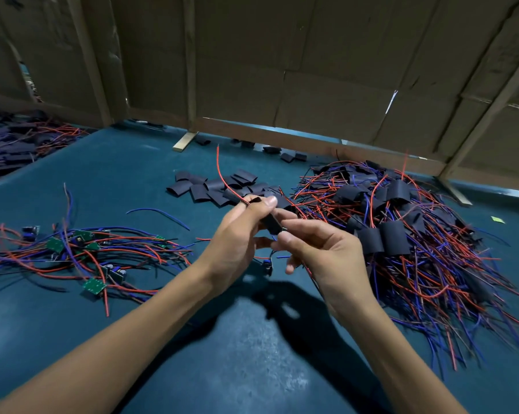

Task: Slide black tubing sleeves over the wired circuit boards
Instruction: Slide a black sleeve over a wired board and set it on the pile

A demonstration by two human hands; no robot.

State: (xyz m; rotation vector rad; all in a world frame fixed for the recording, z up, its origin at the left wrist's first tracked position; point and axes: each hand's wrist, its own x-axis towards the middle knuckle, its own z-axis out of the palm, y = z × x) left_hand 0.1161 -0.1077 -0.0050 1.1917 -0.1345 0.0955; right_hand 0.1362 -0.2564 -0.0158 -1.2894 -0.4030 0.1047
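Observation:
My left hand (240, 234) and my right hand (318, 249) meet above the middle of the table, both pinching one black tubing sleeve (272, 225). The left thumb presses its upper end, where a red wire (220, 171) rises out and arcs away. My right fingers hold the lower end. A small board part with blue wire (267, 264) hangs just below the hands. Loose black sleeves (213, 186) lie behind the hands. Bare green circuit boards with red and blue wires (94, 252) lie at the left.
A big heap of sleeved boards with red and blue wires (416, 234) fills the right side. Another heap (16, 144) sits at the far left. A cardboard wall (282, 70) with wooden struts closes the back of the blue table (237, 339).

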